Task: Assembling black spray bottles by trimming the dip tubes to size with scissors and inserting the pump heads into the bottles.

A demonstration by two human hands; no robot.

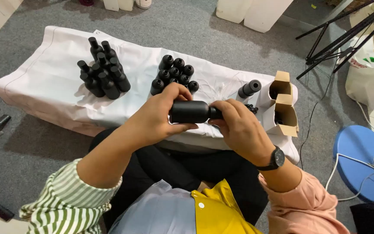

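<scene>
Fingers of my left hand (159,119) are wrapped round a black bottle (190,112), thumb under it, holding it on its side in front of my chest. My right hand (239,125) is closed over the bottle's neck end — the fingertips cover the cap, so I cannot tell how it sits there. The bottle is matte black, squat and round-shouldered, with its base pointing left.

Just beyond my left knuckles stands a tight cluster of capped bottles (175,73), upright on the white cloth (48,82). Further left and well apart from my grip is a second group with taller, narrow necks (102,71). Past my right hand one bottle (249,89) lies tipped over, and beside it two open cardboard boxes (282,104) lean together. A watch (276,158) sits on my right wrist — nothing lies between my hands and the cloth.
</scene>
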